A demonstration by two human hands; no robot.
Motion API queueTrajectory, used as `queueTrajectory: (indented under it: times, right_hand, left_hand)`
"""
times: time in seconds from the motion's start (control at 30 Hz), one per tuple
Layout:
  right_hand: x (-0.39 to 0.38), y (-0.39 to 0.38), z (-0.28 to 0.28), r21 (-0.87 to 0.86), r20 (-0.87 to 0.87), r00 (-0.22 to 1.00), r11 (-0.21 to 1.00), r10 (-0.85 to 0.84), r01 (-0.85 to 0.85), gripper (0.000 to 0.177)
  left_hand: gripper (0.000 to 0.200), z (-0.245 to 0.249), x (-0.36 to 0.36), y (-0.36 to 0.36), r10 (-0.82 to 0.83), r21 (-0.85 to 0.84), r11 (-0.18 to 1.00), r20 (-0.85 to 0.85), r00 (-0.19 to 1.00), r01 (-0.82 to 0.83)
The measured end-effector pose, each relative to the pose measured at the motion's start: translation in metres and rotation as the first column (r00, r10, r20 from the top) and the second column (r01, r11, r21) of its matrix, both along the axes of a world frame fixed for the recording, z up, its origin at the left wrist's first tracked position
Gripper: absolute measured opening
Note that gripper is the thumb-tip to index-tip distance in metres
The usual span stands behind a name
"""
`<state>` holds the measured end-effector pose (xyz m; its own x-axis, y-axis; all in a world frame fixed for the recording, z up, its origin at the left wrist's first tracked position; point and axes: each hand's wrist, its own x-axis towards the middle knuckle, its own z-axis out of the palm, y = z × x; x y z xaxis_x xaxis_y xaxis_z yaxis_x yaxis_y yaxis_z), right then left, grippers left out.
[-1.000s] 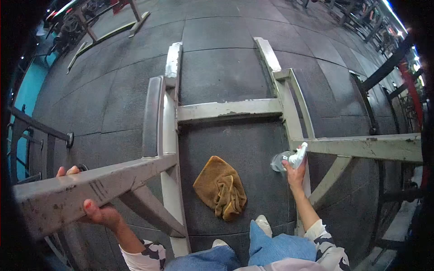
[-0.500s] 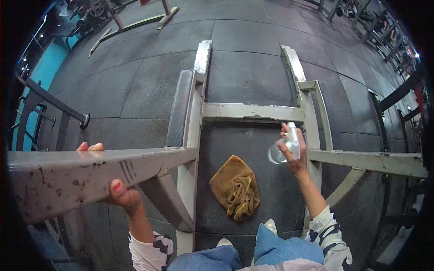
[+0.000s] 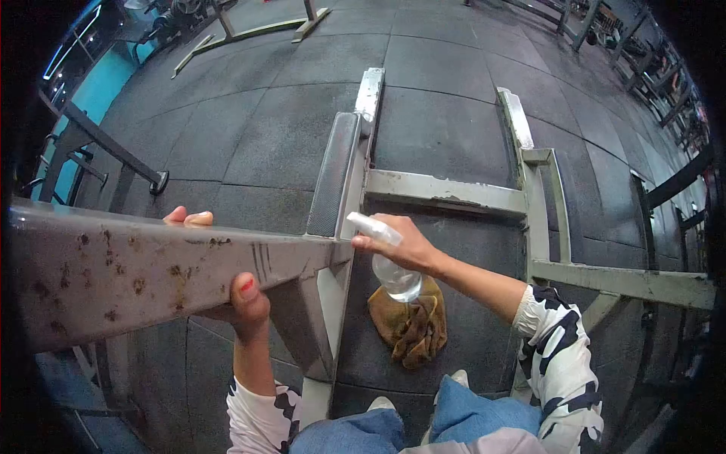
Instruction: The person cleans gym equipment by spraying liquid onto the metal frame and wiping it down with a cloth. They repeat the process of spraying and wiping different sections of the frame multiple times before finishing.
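My left hand (image 3: 246,303) is wrapped round the thick grey metal beam (image 3: 159,265), thumb on the near face and fingertips over the far edge. The beam's paint is chipped with rusty spots. In my right hand (image 3: 404,244) is a clear spray bottle (image 3: 397,278) with a white nozzle, holding some liquid. Its nozzle points left, close to the black padded strip (image 3: 333,178) on the frame upright. Below the bottle, a brown cloth (image 3: 412,333) lies crumpled on the floor, partly covered from view by the bottle.
A grey crossbar (image 3: 446,191) joins the two sides of the metal frame. Another beam (image 3: 628,281) extends to the right. Black rubber mats (image 3: 446,121) cover the floor. Further gym frames (image 3: 257,30) stand at the back left, with racks along the right.
My right hand has swung left with the spray bottle, from beside the right upright to near the padded strip. My left hand still grips the beam. The view has shifted slightly.
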<state>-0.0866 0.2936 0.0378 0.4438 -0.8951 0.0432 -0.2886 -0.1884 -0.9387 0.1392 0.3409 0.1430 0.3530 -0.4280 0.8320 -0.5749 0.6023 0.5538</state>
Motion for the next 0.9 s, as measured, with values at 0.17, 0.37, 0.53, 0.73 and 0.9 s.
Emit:
queueTrajectory:
  times: [0.17, 0.37, 0.53, 0.73, 0.9]
  right_hand:
    - [0.004, -0.006, -0.006, 0.06, -0.096, 0.994, 0.997, -0.045, 0.051, 0.061]
    - [0.001, -0.038, 0.003, 0.018, -0.127, 0.975, 0.982, -0.183, 0.187, 0.061]
    - [-0.005, -0.065, 0.003, 0.012, -0.161, 0.954, 0.966, -0.252, 0.258, 0.062]
    - [-0.01, -0.088, 0.011, -0.026, -0.137, 0.921, 0.931, -0.364, 0.364, 0.058]
    - [-0.013, -0.081, 0.01, -0.06, -0.147, 0.913, 0.924, -0.381, 0.377, 0.059]
  left_hand:
    - [0.095, -0.008, 0.005, -0.005, -0.029, -0.095, 0.995, 0.014, 0.999, 0.03]
    - [0.092, -0.004, 0.003, -0.004, -0.013, -0.074, 0.997, 0.022, 1.0, 0.014]
    - [0.092, -0.008, 0.007, -0.004, 0.006, -0.075, 0.997, 0.053, 0.999, -0.002]
    - [0.092, -0.006, 0.004, -0.003, -0.015, -0.064, 0.998, 0.017, 1.0, 0.016]
    - [0.092, -0.008, 0.007, -0.005, 0.0, -0.089, 0.996, 0.053, 0.999, 0.005]
